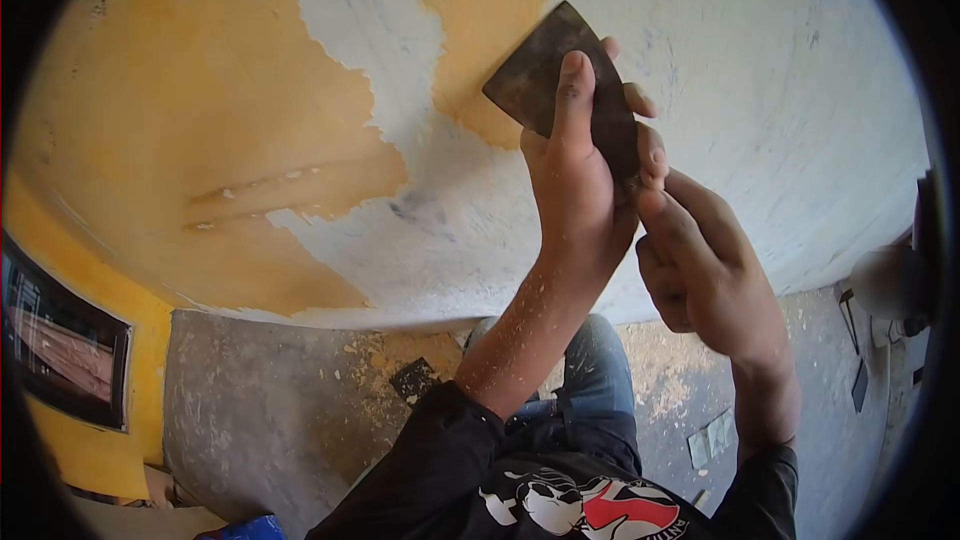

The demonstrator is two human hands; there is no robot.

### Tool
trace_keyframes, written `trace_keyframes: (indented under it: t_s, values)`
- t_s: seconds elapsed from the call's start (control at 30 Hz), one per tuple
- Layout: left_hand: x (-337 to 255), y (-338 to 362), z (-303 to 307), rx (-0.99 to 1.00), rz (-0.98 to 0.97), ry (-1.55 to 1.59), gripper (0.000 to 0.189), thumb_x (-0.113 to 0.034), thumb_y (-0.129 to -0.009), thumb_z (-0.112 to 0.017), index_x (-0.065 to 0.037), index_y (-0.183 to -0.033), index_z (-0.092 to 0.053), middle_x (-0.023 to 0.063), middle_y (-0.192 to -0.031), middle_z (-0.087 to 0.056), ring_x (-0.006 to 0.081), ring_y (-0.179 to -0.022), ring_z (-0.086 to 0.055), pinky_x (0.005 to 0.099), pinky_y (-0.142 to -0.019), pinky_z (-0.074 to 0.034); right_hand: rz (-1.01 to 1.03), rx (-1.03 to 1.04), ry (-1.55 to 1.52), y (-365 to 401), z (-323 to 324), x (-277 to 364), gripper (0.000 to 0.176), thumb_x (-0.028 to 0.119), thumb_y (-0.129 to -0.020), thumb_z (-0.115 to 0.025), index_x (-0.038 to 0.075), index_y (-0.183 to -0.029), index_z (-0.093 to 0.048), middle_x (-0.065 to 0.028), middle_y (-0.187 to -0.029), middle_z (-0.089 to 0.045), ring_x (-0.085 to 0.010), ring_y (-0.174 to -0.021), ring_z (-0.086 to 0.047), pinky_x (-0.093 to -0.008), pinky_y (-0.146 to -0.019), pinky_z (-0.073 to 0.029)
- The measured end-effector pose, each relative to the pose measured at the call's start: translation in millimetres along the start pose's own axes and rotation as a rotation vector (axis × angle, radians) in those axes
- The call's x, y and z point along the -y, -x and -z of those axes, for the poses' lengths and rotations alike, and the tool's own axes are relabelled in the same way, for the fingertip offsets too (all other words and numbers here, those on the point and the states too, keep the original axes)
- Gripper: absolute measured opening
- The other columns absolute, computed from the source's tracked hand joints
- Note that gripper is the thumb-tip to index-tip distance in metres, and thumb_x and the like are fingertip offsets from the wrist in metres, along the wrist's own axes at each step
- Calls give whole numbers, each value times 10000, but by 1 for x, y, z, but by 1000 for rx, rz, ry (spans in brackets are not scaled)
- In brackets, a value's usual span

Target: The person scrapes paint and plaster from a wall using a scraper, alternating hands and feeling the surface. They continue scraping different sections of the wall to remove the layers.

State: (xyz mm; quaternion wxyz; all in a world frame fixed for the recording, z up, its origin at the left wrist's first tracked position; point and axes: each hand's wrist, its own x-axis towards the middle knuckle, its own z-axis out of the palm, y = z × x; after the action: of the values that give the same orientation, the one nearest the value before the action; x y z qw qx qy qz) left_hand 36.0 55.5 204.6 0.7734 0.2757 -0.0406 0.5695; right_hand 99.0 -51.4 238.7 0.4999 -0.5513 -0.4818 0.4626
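The wall (700, 60) I see through my feed is mostly pale at centre and right, with yellow coating (230, 70) covering much of the left and an upper patch; flakes (665, 380) litter the floor (260, 380). Against that, my left hand (575, 175) is closed round a dark flat plate (545, 70); my right (710, 285) is half curled at its lower end, grip unclear. I can't make out any container.

Black short-sleeved shirt (425, 460) with a white and red print (625, 512), curving letters (672, 528) beside it; blue jeans (598, 370); pale flecks on the left forearm (535, 325)
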Motion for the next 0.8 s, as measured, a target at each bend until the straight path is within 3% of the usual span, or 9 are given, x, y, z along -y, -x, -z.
trace_keyframes:
  t_s: [0.2,0.33,0.4,0.47,0.53,0.57,0.67,0.73,0.8]
  values:
    - [-9,4,-11,-20,-58,-57,488,-429,-992,-516,-34,-1279,-507,71,-803,-592,152,-464,-532,288,-408,-435,15,52,65,5,14,9,348,342,-1030,-460,16,-1121,-540,25,-603,-445,-39,-479,-388,-222,-429,-312]
    - [8,51,29,52,8,241,556,-492,-1007,-426,-105,-1407,-410,92,-943,-663,232,-777,-659,341,-712,-524,226,-35,403,57,37,-19,553,247,-844,-729,-13,-1284,-520,-56,-751,-557,-105,-676,-550,-228,-599,-453]
    - [10,60,51,181,-3,495,585,-496,-1012,-392,-114,-1451,-338,143,-1161,-630,309,-1136,-585,409,-989,-464,474,-22,467,72,50,-44,844,364,-652,-888,43,-1336,-513,-141,-1151,-517,-234,-978,-591,-372,-774,-536]
    - [6,67,24,91,-48,378,575,-467,-1013,-404,-125,-1466,-311,122,-1356,-503,305,-1354,-391,448,-1146,-314,978,-103,362,51,29,-77,985,430,-578,-923,88,-1384,-473,-158,-1252,-478,-347,-1195,-506,-491,-968,-451]
    - [12,70,9,226,54,285,576,-460,-1017,-386,-129,-1475,-276,118,-1466,-375,297,-1421,-271,488,-1175,-231,1250,-160,38,12,9,-100,992,489,-541,-925,103,-1342,-485,-178,-1299,-491,-428,-1298,-423,-562,-1083,-308]
    - [20,73,5,238,123,206,591,-469,-1014,-382,-119,-1476,-266,111,-1504,-332,279,-1407,-302,489,-1152,-262,1362,-138,49,0,16,-98,742,501,-622,-878,102,-1170,-576,-183,-1232,-582,-452,-1323,-395,-570,-1104,-271]
    - [49,86,36,85,526,203,644,-539,-992,-402,-68,-1430,-353,83,-1373,-479,174,-1203,-515,352,-958,-421,1599,145,222,-2,28,-40,359,360,-866,-717,105,-737,-499,-48,-611,-590,-266,-799,-703,-477,-927,-480]
    - [42,99,53,319,584,215,635,-518,-993,-428,-34,-1403,-401,110,-1300,-531,185,-1164,-531,363,-996,-416,1568,53,137,-3,35,-39,373,260,-878,-692,87,-653,-450,-7,-474,-478,-159,-461,-583,-340,-699,-535]
    - [30,120,81,569,455,-131,652,-525,-982,-458,-19,-1391,-430,132,-1231,-569,207,-1161,-541,389,-1022,-408,1445,20,-146,-17,45,-46,365,416,-962,-522,76,-841,-471,6,-582,-446,-113,-466,-368,-223,-500,-389]
